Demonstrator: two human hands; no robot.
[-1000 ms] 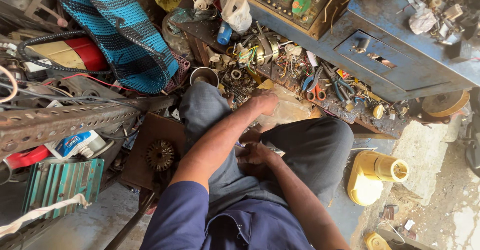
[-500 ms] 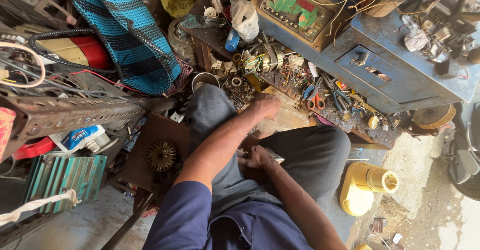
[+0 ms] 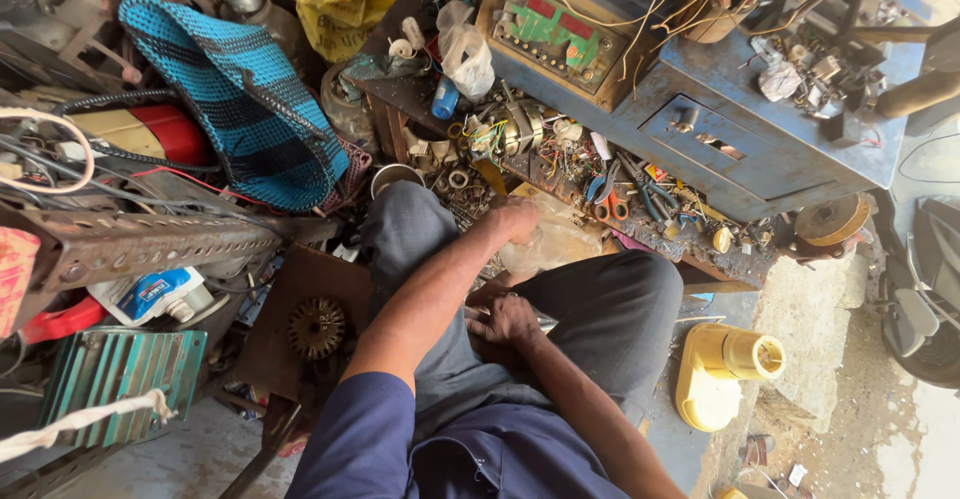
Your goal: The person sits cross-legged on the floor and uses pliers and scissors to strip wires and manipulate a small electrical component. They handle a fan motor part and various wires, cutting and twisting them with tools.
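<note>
The left hand [image 3: 513, 219] has stayed extended past the knee while the view shifted slightly. Left to right: a blue woven bag [image 3: 240, 99] lies at far left; the left hand rests on a clear plastic bag [image 3: 545, 244], fingers curled together on it. The right hand [image 3: 505, 317] sits in the lap, fingers closed; what it holds cannot be told. A yellow plastic housing [image 3: 715, 379] stands at right.

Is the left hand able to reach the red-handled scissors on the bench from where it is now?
Probably yes. The left hand is stretched forward onto a clear plastic bag, and the scissors lie just beyond it, on top of the clutter, with nothing covering them.
</note>
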